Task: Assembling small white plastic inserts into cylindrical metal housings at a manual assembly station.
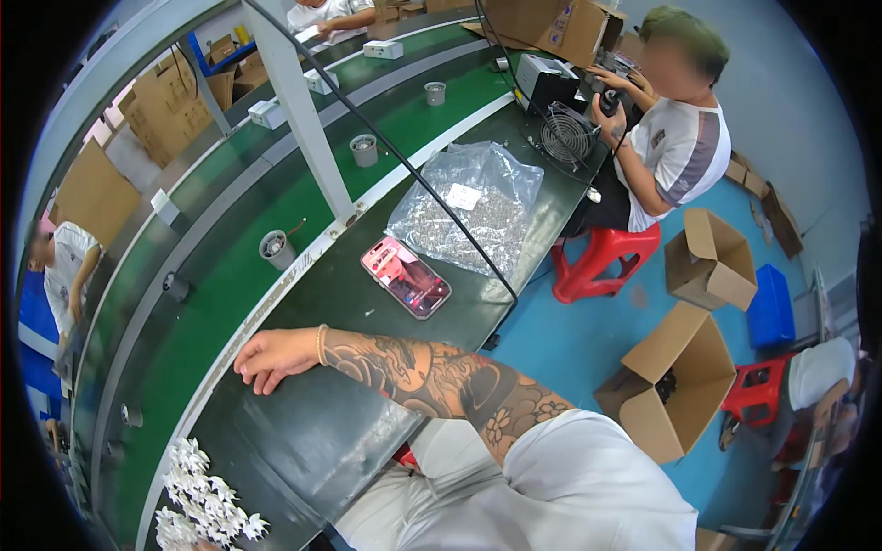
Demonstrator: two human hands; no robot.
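Observation:
My right hand point(276, 358) hangs over the dark green bench point(322, 427) near the conveyor's edge. Its fingers are loosely bent and a little apart, with nothing visible in them. A beaded bracelet point(322, 344) circles the wrist. Only a sliver of what seems to be my left hand point(208, 546) shows at the lower edge, by a pile of small white plastic parts point(204, 496); its fingers are hidden. Farther along the bench lie a phone point(406, 277) with a lit screen and a clear plastic bag point(473, 207) full of small metallic pieces.
Grey cylindrical parts, one a cup with a wire point(276, 249), stand on the green conveyor point(230, 303). A metal post point(303, 119) and black cable cross the view. At right are a co-worker point(675, 147) on a red stool point(604, 262), a fan point(565, 136) and open cartons point(680, 390).

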